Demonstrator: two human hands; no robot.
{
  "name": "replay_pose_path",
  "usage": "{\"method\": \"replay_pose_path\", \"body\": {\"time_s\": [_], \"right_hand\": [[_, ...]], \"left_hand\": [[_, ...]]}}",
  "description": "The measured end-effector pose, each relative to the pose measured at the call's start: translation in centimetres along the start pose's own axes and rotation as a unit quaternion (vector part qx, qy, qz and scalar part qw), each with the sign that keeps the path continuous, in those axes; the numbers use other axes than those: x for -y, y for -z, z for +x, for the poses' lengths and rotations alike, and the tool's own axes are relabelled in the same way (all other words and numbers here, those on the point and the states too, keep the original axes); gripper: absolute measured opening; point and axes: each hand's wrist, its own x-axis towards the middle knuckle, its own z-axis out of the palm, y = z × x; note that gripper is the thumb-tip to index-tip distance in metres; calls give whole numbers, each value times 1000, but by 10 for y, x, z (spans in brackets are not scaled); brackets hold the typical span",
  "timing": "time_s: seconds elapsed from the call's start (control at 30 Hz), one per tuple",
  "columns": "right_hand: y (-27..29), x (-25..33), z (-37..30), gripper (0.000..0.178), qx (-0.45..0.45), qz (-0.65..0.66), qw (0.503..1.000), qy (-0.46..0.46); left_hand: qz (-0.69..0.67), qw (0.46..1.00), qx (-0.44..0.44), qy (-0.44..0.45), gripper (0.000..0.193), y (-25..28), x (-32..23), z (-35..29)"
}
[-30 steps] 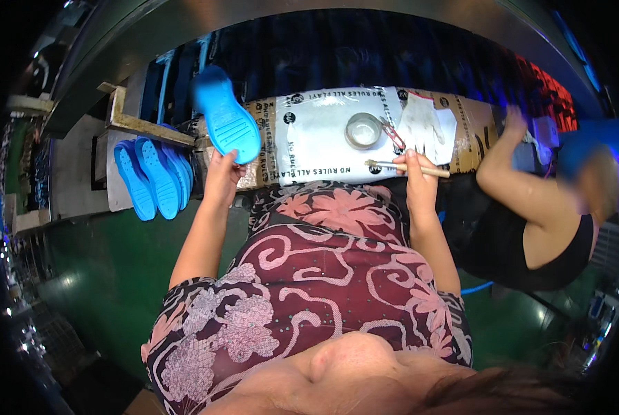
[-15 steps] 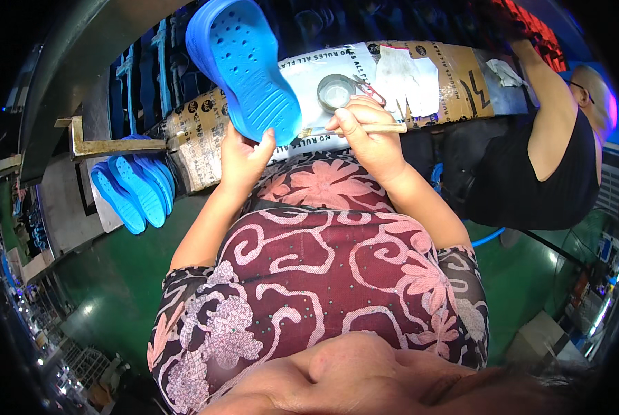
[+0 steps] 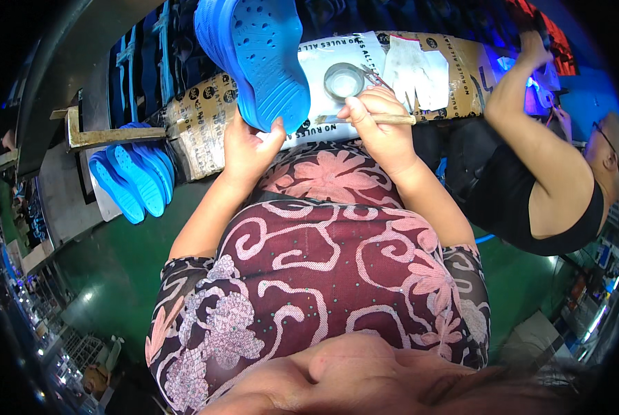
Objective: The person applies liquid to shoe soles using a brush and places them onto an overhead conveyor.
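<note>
Left hand (image 3: pixel 252 146) clamps blue sole (image 3: pixel 273 72) by its heel, above wrapped surface's (image 3: pixel 199 124) near edge, likely keeping its face clear; right hand (image 3: pixel 384 135) pinches brush (image 3: pixel 396 120), bristles soleward.

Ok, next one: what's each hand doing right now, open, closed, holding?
Left hand: closed, holding a blue shoe sole by its near end.
Right hand: closed, holding a wooden-handled brush.
</note>
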Motion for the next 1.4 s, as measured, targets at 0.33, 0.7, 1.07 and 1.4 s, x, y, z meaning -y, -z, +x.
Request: {"method": "replay_pose_path", "body": {"time_s": [0.33,0.7,1.07,1.4], "right_hand": [[-6,11,3,24,30,-52,997,56],[-7,8,4,22,-54,-9,995,77],[-8,9,-2,26,-18,28,999,32],[-10,7,2,24,-35,-38,994,99]], "left_hand": [[-14,998,-37,-47,38,-7,0,-4],[38,992,-54,-111,26,-7,4,-1],[59,981,-64,-174,27,-7,11,2],[59,978,-59,-192,24,-5,6,2]]}}
